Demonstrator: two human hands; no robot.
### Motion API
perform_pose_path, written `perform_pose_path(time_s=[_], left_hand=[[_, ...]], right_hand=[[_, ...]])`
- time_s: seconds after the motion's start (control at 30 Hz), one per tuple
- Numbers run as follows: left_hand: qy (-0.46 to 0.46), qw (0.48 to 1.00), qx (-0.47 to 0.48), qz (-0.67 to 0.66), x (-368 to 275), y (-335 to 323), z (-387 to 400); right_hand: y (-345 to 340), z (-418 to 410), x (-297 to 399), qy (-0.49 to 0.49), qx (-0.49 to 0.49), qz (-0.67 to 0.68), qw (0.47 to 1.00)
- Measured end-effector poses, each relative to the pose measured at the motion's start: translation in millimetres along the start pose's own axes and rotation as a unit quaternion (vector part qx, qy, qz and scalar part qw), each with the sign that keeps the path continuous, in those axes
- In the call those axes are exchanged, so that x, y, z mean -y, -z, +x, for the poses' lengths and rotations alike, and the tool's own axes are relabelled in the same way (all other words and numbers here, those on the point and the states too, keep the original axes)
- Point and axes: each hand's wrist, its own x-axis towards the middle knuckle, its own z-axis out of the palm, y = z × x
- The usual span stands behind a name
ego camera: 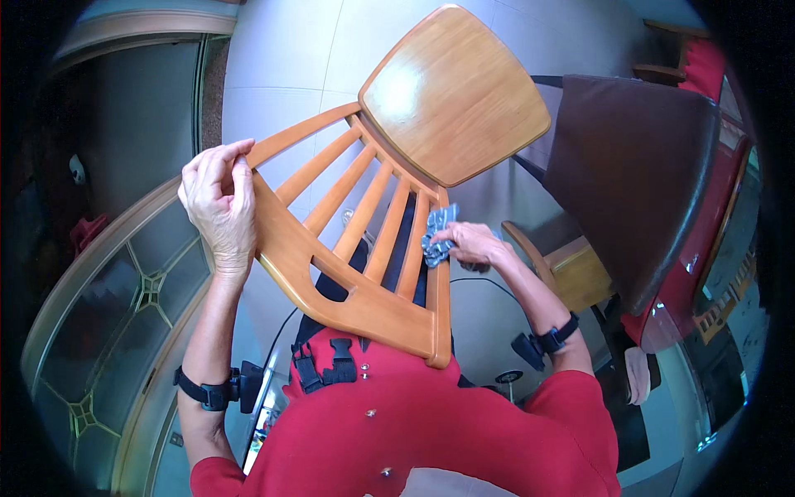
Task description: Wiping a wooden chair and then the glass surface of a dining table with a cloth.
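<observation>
A wooden chair stands right in front of me, its slatted backrest (348,304) toward my body and its glossy seat (456,99) farther off. My left hand (220,196) grips the upper left corner of the backrest, fingers curled over its edge. In my right hand (475,242) is a crumpled blue-grey patterned cloth (440,236), pressed against the right side post (440,292) of the backrest. Part of the cloth is hidden by my fingers. Below the top rail is an oval handle slot (329,282).
To the right, a dark brown cover (633,180) drapes a piece of furniture, with another wooden chair (574,273) beside it. A glass-paneled door (124,298) is at left. Pale floor tiles (279,68) lie beyond the chair. A thin black cable (484,279) runs behind the backrest.
</observation>
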Motion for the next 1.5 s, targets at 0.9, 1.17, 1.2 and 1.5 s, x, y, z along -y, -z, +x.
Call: perform_pose_path(time_s=[0.9, 1.17, 1.2, 1.5], left_hand=[[-0.036, 0.998, -0.038, -0.036, 6, -1, -1], [-0.079, 0.992, -0.081, -0.047, 9, 1, -7], [-0.08, 0.992, -0.086, -0.053, 9, 0, -7], [-0.134, 0.99, -0.054, 0.007, 10, 4, -9]], right_hand=[[-65, -14, -2, 0.005, -0.27, 0.053, 0.961], [-50, -112, 71, 0.073, -0.228, 0.223, 0.945], [-44, -116, 74, 0.07, -0.233, 0.217, 0.945], [37, -40, 76, 0.028, -0.35, 0.172, 0.92]])
